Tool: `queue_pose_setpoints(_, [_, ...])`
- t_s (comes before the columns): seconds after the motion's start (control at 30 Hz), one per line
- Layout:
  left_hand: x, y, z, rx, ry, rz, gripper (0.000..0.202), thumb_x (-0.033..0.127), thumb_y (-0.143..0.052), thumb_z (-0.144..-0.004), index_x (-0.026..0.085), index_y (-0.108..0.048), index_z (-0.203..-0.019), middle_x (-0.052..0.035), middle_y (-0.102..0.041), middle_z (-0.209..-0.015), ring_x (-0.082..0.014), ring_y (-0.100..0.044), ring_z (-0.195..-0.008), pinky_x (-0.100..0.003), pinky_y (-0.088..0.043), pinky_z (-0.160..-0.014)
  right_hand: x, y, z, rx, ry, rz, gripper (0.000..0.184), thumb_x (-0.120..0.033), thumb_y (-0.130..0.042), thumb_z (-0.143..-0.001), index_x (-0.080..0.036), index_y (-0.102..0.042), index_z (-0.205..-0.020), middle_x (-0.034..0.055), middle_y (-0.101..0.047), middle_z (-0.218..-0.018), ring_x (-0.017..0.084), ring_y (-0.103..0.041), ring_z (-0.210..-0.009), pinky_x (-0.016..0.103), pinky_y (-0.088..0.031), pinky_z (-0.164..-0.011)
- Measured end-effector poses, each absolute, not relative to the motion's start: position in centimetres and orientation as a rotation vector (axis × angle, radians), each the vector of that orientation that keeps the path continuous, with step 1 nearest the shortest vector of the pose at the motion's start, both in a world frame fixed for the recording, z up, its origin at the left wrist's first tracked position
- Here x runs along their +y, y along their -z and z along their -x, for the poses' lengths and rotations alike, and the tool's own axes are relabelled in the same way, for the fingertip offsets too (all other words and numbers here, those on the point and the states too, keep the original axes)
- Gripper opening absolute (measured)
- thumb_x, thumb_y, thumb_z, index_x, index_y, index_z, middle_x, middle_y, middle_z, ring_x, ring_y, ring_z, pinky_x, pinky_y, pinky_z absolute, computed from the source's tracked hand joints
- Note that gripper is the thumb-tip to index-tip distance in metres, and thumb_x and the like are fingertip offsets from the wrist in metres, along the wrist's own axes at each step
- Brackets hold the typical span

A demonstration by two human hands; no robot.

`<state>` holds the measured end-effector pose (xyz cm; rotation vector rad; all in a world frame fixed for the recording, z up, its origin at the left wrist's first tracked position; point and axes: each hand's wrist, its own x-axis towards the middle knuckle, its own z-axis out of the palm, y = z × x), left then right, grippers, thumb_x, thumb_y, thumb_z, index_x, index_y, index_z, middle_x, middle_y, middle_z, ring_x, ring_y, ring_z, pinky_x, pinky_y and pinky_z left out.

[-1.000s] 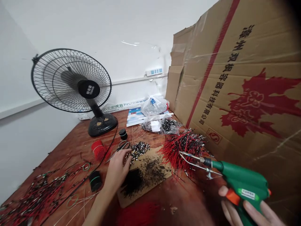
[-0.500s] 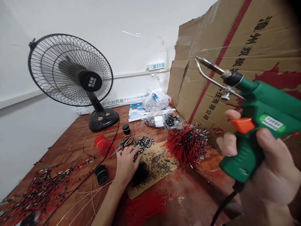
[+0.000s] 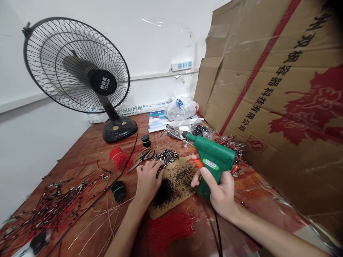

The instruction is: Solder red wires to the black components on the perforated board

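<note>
My right hand (image 3: 223,194) is wrapped round the grip of a green soldering gun (image 3: 214,153), a finger near its orange trigger. The gun's metal tip and thin feed tube (image 3: 175,130) point to the far left, above the table. My left hand (image 3: 148,180) rests at the left edge of a brown board (image 3: 178,189) strewn with dark specks, its fingers curled. Small black-and-silver parts (image 3: 166,156) lie heaped just beyond its fingertips; what the fingers hold is hidden. Red wires (image 3: 173,228) lie bundled at the board's near side.
A black fan (image 3: 104,82) stands back left, its cable crossing the table. Scissors (image 3: 142,159), a tied red wire bundle (image 3: 118,157) and black bundles (image 3: 118,191) lie left. Wired parts (image 3: 59,207) are scattered at far left. A large carton (image 3: 268,89) walls the right side.
My right hand has brought the soldering gun down and left, from in front of the carton to over the board's right side. My left hand stays by the small parts. The view has shifted slightly.
</note>
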<state>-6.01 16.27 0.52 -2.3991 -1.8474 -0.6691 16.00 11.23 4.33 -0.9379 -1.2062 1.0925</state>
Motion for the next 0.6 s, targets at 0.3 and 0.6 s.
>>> queue_pose_setpoints(0.3, [16.57, -0.35, 6.16, -1.878, 0.798, 2.408, 0.02, 0.03, -0.057, -0.091, 0.029, -0.066, -0.109, -0.0018, -0.067, -0.113, -0.0201, -0.057, -0.108, -0.04, -0.026, -0.093, 11.41, -3.69, -16.49, -1.234, -1.042, 0.946, 0.041, -0.041, -0.047, -0.093, -0.005, -0.054, -0.11, 0.0089, -0.064, -0.08, 0.003, -0.061, -0.067, 0.016, -0.053, -0.066])
queue_pose_setpoints(0.6, [16.91, -0.59, 6.52, -1.985, 1.053, 2.463, 0.013, 0.025, -0.065, -0.083, 0.027, -0.071, -0.095, 0.0007, -0.07, -0.093, -0.0182, -0.06, -0.091, -0.042, -0.031, -0.096, 11.59, -3.65, -16.26, -1.214, -1.072, 0.975, 0.044, -0.045, -0.048, -0.092, -0.006, -0.049, -0.112, 0.0074, -0.064, -0.08, 0.002, -0.059, -0.064, 0.015, -0.052, -0.063])
